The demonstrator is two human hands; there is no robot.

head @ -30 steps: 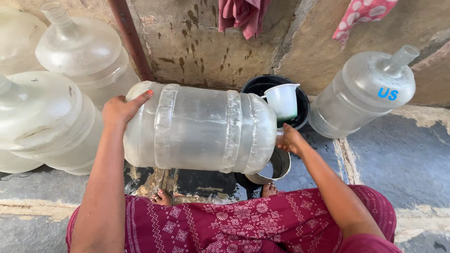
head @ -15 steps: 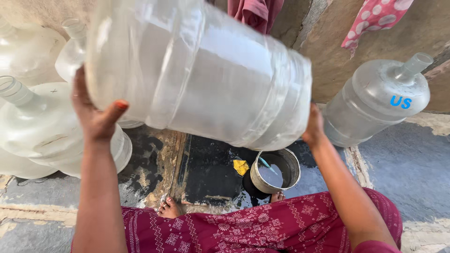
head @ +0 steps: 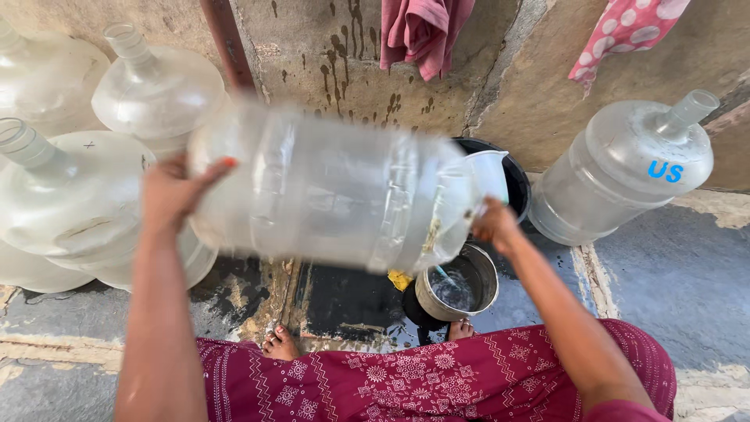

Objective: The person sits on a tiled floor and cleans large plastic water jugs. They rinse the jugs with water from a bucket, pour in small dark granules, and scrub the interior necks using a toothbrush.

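Note:
I hold a big clear plastic water jug sideways in the air, blurred by motion. My left hand grips its base end on the left. My right hand holds its neck end on the right. A thin stream of water falls from the neck into a small steel pot standing on the wet floor below. A yellow scrap lies beside the pot.
Several empty clear jugs lie stacked at the left, another jug leans at the right. A black tub with a white mug stands behind by the stained wall. My bare feet rest on the wet floor.
The jug swung up close to the camera, then came back down and level; water now trickles from its neck into the steel pot.

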